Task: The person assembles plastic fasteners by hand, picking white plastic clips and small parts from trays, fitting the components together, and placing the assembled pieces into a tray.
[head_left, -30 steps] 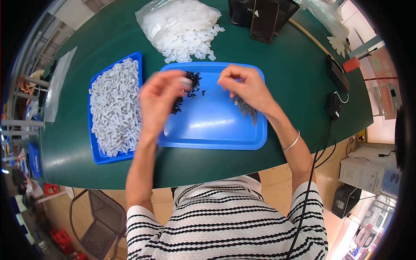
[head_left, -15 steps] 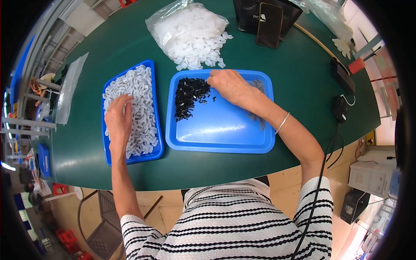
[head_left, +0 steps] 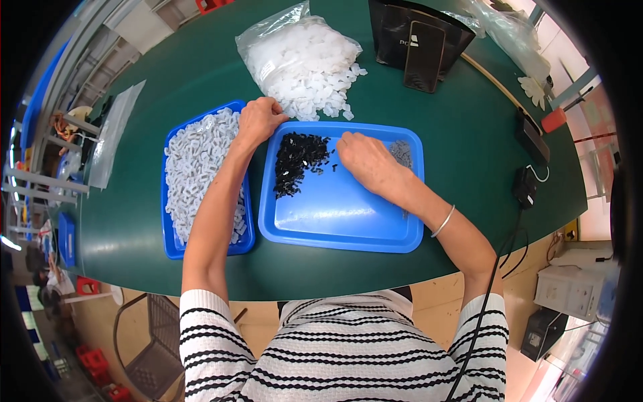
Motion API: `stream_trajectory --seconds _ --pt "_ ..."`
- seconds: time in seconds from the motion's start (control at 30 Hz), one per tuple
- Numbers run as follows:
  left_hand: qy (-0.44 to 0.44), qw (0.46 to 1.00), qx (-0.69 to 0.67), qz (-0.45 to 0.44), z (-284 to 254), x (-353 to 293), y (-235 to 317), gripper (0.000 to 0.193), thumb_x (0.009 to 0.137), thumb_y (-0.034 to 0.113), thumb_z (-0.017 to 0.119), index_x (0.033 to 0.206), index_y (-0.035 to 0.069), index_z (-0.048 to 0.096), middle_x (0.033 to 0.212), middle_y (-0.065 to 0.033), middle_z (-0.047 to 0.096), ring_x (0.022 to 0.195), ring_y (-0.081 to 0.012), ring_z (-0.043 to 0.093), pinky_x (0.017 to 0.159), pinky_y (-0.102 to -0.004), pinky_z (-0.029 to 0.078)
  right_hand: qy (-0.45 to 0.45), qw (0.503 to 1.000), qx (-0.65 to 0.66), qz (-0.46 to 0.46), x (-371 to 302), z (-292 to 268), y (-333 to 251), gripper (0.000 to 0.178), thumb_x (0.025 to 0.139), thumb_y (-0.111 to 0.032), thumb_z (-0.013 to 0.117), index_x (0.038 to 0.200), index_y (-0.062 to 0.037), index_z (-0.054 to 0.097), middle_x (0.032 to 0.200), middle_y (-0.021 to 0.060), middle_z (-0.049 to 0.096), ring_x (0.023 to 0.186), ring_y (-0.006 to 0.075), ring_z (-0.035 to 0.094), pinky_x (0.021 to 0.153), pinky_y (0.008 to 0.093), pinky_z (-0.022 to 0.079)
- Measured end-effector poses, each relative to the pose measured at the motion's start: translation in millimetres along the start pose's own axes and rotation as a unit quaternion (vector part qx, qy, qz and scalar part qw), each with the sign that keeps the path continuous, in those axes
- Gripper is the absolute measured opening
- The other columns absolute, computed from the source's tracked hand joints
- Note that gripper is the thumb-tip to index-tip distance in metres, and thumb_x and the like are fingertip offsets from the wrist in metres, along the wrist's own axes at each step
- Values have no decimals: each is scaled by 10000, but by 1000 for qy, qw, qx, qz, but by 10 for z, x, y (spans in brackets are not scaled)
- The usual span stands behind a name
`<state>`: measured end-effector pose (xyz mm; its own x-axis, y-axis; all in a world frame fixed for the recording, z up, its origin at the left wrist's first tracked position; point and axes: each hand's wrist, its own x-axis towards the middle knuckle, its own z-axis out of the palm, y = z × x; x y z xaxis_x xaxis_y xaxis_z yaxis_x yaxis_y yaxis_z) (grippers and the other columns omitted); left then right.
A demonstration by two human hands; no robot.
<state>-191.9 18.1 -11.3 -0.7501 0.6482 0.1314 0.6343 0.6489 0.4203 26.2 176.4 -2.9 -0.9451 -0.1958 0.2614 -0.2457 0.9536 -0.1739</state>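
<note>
My left hand is at the far left corner of the light-blue tray, its fingertips pinched beside the loose white translucent plastic pieces. Whether a piece is between them is hidden. My right hand hovers over the tray, fingers curled together, and what they hold cannot be made out. Small black parts are heaped in the tray's left side, a few strays near my right fingertips. Small grey parts lie along its right side, partly behind my right hand. Under my left forearm stands a dark-blue tray full of pale grey plastic pieces.
The white pieces spill from a clear plastic bag. Behind the tray stand a black bag and a phone. A flat plastic bag lies at left. Cables and a black adapter sit at the right edge.
My left hand has left the dark-blue tray and reached up and right to the white pieces. My right hand has shifted slightly right and nearer, away from the black heap.
</note>
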Motion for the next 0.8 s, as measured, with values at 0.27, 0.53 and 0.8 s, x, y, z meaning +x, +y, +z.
stream_trajectory --seconds 0.27,0.53,0.8 --pt "12 921 -374 -104 -205 -232 -14 236 863 198 682 962 -14 710 868 -56 715 743 -118 648 648 -266 539 2 1000 23 8 -44 10 -23 87 747 64 558 832 45 555 845 195 594 819 366 620 681 431 531" --pt "-201 632 -718 -211 -328 -1055 706 313 930 143 612 1181 -44 610 1007 -134 699 793 -120 680 706 -203 586 -63 851 479 205 -194 -448 107 157 821 -29 578 925 36 677 773 51 601 671 90 567 593 244 501" --pt "-146 742 -635 -159 -45 -1200 988 246 923 164 645 1116 11 662 974 -80 699 788 -91 643 699 -216 528 -32 732 647 212 -300 -413 120 101 917 -85 610 949 10 627 871 36 604 681 79 572 625 220 537"
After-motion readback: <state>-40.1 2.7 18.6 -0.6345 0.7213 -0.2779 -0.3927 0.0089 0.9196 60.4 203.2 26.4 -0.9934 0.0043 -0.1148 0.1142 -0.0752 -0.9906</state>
